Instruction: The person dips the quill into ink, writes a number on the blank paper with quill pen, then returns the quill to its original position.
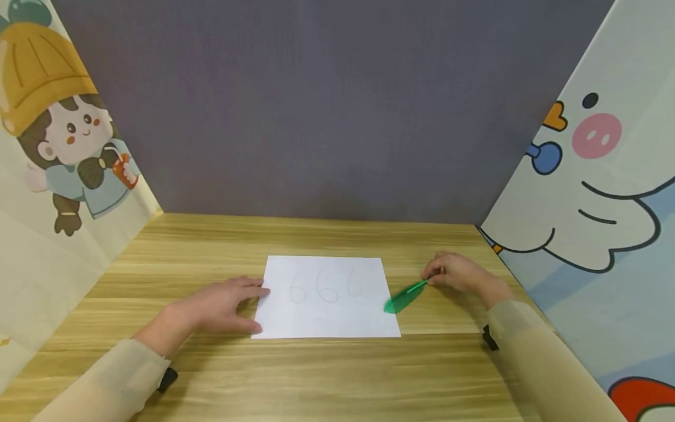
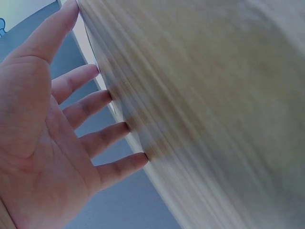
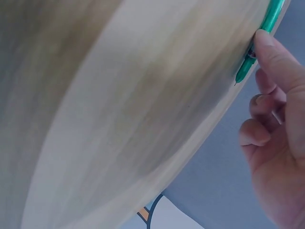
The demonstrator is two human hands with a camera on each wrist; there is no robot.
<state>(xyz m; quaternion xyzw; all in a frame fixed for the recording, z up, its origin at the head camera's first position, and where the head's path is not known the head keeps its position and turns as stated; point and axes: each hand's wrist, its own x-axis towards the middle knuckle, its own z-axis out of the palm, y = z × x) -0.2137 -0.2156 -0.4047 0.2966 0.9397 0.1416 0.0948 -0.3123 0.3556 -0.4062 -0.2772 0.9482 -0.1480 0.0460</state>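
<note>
Right hand [image 1: 459,274]: pinching a green pen [image 1: 406,296] near its nib, right of centre.
Left hand [image 1: 224,306]: fingers spread, tips on the left edge of the white sheet [image 1: 327,326].
Pen's broad end: leaf-shaped, overlapping the sheet's lower right edge in the head view.
Writing: "666" in faint outline across the sheet, lower centre.
Tabletop [image 1: 327,381]: wood-grained, lower frame.
Side panels: cartoon figures, upper left and upper right.
</note>
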